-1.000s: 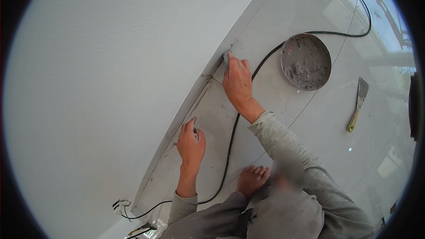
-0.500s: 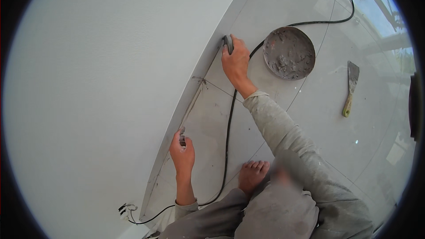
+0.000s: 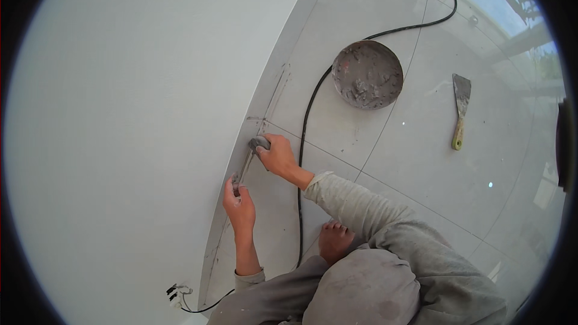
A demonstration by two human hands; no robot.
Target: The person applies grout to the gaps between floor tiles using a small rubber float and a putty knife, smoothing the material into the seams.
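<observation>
My right hand is closed on a dark grey, smeared pad-like piece, pressed low at the joint where the skirting board meets the floor. Whether the piece is a sponge or a scraper I cannot tell. Just nearer to me, my left hand is curled beside the same joint, its thumb and fingers around a small grey lump of paste. Grey smears run along the joint past both hands. A round pan of grey paste stands on the floor beyond my right hand.
A putty knife lies on the tiled floor to the right. A black cable winds past the pan to a wall socket at lower left. The white wall fills the left. My bare foot is close to the cable.
My right hand has come back along the skirting joint toward my left hand, leaving fresh grey streaks behind. My left hand stays near the same spot. The view has shifted slightly.
</observation>
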